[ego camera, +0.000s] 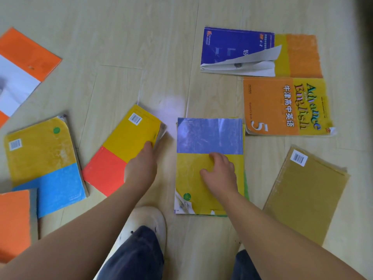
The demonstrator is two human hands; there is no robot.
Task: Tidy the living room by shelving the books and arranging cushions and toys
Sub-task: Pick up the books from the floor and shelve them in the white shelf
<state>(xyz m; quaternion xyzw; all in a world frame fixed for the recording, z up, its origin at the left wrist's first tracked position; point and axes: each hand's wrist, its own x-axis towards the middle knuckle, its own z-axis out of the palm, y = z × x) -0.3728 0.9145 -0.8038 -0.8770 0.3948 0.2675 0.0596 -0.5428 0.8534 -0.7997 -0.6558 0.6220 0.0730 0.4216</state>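
Several books lie scattered on the pale wooden floor [141, 47]. My left hand [141, 166] grips the right edge of a yellow and red book [121, 150], thumb on the cover, fingers hidden under the edge, which looks slightly lifted. My right hand [220, 174] rests with bent fingers on the cover of a yellow and purple book [210, 138]. That book lies flat on another with a green edge [246, 188].
To the left lie a yellow and blue book [44, 158], an orange book [14, 223] and an orange and white book [20, 63]. On the right are a dark blue book [236, 47] with a bent cover, an orange English textbook [286, 106] and an olive book [306, 193]. My slippered foot [149, 219] stands between my arms.
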